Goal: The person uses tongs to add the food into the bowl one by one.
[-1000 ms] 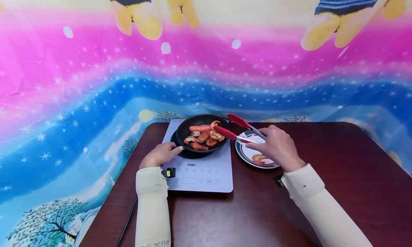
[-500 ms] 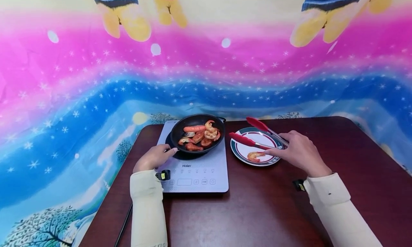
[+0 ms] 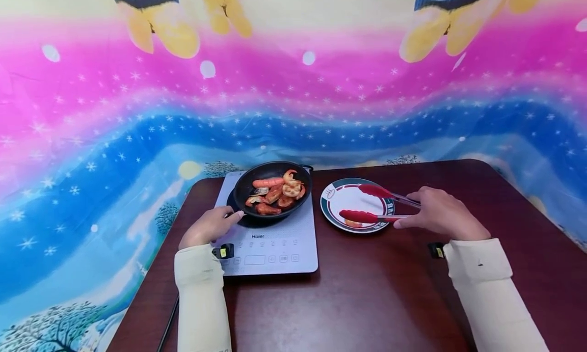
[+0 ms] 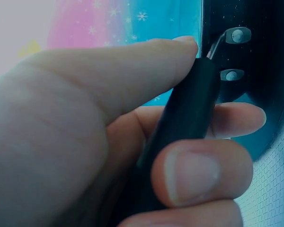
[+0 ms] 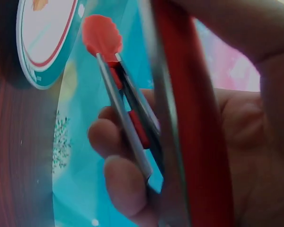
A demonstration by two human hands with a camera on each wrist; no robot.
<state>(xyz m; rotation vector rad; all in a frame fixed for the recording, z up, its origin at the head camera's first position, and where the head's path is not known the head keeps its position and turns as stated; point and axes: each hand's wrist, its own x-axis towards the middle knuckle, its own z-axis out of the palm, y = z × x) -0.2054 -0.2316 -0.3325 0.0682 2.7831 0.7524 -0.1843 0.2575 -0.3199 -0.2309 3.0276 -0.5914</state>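
My left hand (image 3: 208, 227) grips the black handle (image 4: 187, 113) of a frying pan (image 3: 251, 177), fingers wrapped round it in the left wrist view. In the pan lie a scored sausage (image 3: 268, 182), a round slice with holes (image 3: 292, 190), shrimp and browned meat pieces (image 3: 267, 209). My right hand (image 3: 444, 213) holds tongs (image 3: 362, 216) with red tips, their arms apart, over a plate (image 3: 348, 196) with a green rim. On that plate a shrimp (image 3: 352, 223) is partly hidden behind the nearer tip. Nothing shows between the tips.
Under the pan is a white induction cooktop (image 3: 284, 237) with its control panel towards me. A black cord (image 3: 168, 321) runs down from its left side. The dark wooden table (image 3: 348, 291) stands against a colourful patterned cloth (image 3: 293, 97).
My right hand has drawn the tongs right, away from the pan, and lowered them over the plate. My left hand keeps hold of the pan handle. The head view has turned slightly right.
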